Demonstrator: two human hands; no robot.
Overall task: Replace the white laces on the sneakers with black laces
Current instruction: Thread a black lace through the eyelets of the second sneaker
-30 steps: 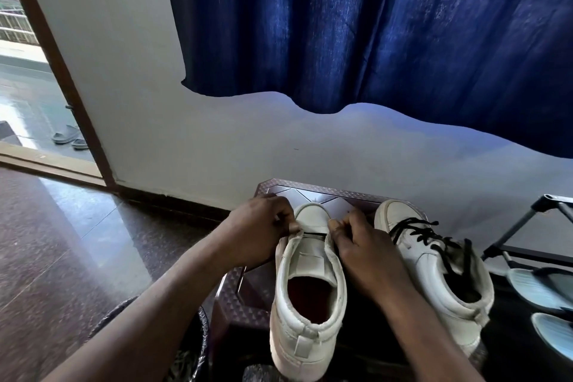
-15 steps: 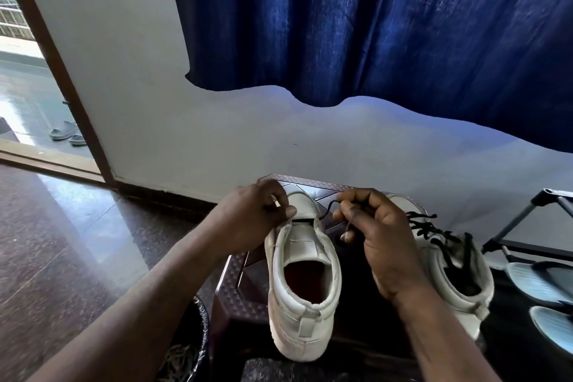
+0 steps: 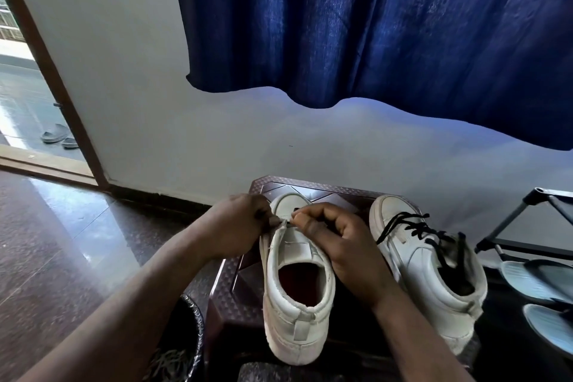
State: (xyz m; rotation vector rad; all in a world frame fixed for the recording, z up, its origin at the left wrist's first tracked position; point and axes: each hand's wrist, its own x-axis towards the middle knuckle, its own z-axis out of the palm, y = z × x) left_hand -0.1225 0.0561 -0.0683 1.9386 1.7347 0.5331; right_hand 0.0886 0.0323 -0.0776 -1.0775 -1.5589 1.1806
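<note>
Two white sneakers stand on a dark brown plastic stool (image 3: 235,301), toes toward the wall. The left sneaker (image 3: 297,295) has no lace along most of its length. My left hand (image 3: 238,226) pinches the left eyelet flap near the toe. My right hand (image 3: 335,242) is closed over the right flap, thumb and finger pinched by the lowest eyelets, where a short stretch of black lace (image 3: 290,226) shows between the hands. The right sneaker (image 3: 428,267) is laced with a black lace (image 3: 415,229), its ends loose.
A blue curtain (image 3: 372,25) hangs over the white wall behind the stool. A dark bin (image 3: 186,347) stands at the stool's left. A metal rack (image 3: 527,220) with pale sandals (image 3: 536,285) is at the right. An open doorway with slippers (image 3: 59,136) lies far left.
My right hand had lifted with the black lace half a second ago; now it is back down on the left sneaker's flap, close to my left hand. The sneaker shifted slightly.
</note>
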